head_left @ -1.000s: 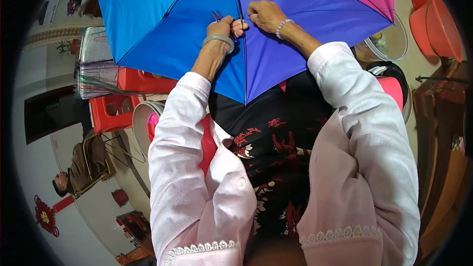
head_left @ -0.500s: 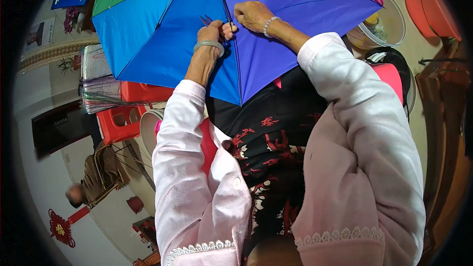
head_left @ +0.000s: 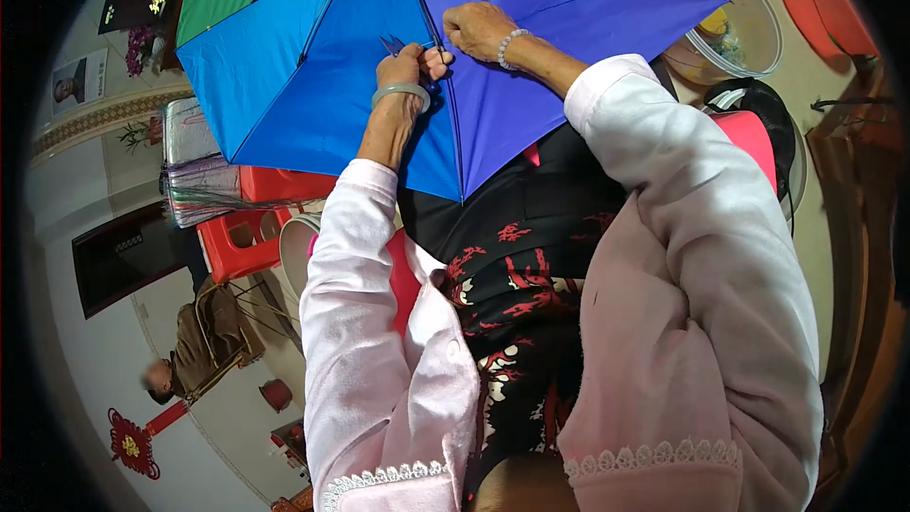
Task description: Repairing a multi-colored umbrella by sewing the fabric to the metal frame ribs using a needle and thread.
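Observation:
An open umbrella [head_left: 318, 109] with blue, purple, green and pink panels lies spread over my lap, its inner side and dark ribs toward me. My left hand [head_left: 406, 68] is closed around a small pair of scissors [head_left: 391, 44]; two pointed tips stick out past the thumb side, and a blue part shows below the palm. Its fingertips touch the dark rib [head_left: 449, 83] between the blue and purple panels. Just right of that rib, my right hand [head_left: 480, 30] is closed in a pinch over the purple cloth. Whatever it holds is too small to make out.
To the right are a clear round tub [head_left: 744, 33] and a red basin [head_left: 827, 9]. Left of me, a wrapped stack [head_left: 194, 166] rests by a red stool [head_left: 242, 245]. A seated person [head_left: 204, 332] is further off at lower left.
My right hand has shifted slightly left. Both hands stay closed beside the same rib, and the scissors remain in the left. The whole view has tilted a little.

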A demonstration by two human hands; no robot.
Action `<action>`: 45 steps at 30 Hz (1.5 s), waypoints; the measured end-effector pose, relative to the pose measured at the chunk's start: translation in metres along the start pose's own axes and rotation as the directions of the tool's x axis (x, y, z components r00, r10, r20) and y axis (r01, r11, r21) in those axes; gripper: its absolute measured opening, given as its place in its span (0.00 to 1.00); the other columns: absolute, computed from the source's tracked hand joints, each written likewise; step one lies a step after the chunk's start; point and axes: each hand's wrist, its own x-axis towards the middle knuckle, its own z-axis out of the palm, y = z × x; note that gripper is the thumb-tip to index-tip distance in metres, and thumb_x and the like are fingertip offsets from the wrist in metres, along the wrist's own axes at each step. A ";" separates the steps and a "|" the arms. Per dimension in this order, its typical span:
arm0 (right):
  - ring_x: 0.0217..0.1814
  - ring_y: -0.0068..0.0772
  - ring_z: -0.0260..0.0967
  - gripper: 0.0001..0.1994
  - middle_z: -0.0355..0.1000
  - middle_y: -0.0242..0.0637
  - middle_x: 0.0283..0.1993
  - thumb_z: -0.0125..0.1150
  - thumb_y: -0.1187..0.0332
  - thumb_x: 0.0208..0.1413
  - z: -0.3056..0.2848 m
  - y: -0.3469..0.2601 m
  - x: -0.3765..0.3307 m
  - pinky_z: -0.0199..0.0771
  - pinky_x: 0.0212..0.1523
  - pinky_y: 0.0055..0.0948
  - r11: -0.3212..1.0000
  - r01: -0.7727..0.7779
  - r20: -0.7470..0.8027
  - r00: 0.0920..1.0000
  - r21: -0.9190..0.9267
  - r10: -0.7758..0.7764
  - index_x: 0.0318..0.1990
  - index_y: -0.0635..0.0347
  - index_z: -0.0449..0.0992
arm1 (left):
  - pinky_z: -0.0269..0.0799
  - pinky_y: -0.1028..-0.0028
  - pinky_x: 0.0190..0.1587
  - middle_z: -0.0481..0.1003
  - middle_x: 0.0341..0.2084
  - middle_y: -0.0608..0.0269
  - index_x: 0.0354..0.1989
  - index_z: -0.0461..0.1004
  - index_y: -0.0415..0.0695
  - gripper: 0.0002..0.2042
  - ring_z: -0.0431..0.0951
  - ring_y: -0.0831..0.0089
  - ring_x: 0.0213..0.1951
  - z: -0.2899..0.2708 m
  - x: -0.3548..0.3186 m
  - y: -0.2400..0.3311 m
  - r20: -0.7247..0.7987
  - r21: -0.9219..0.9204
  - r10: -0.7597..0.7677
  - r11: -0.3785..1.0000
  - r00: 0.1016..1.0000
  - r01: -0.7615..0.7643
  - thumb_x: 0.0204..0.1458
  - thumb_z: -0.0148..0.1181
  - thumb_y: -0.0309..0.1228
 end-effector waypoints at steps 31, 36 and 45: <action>0.29 0.47 0.67 0.06 0.69 0.45 0.24 0.49 0.70 0.43 0.003 -0.003 -0.001 0.65 0.30 0.40 1.000 0.030 0.007 1.000 -0.004 -0.030 0.26 0.60 0.72 | 0.70 0.74 0.17 0.71 0.20 0.50 0.29 0.62 0.29 0.08 0.75 0.62 0.19 -0.001 -0.004 0.000 0.004 -0.012 0.019 1.000 1.000 -0.019 0.51 0.43 0.24; 0.30 0.47 0.68 0.07 0.70 0.46 0.25 0.50 0.70 0.43 0.003 -0.003 0.000 0.65 0.31 0.39 0.999 0.035 0.023 0.999 0.021 -0.035 0.29 0.61 0.72 | 0.70 0.74 0.16 0.71 0.20 0.49 0.30 0.61 0.29 0.08 0.75 0.61 0.19 -0.004 0.004 -0.003 0.016 -0.060 0.021 0.998 1.000 -0.020 0.51 0.44 0.24; 0.31 0.46 0.68 0.09 0.71 0.46 0.26 0.51 0.69 0.43 0.000 -0.006 -0.003 0.66 0.33 0.38 0.998 0.057 0.024 0.998 0.040 -0.058 0.33 0.62 0.72 | 0.71 0.73 0.16 0.71 0.21 0.49 0.31 0.61 0.30 0.07 0.75 0.60 0.20 -0.007 0.006 -0.004 0.019 -0.111 0.002 0.994 1.000 0.000 0.50 0.45 0.24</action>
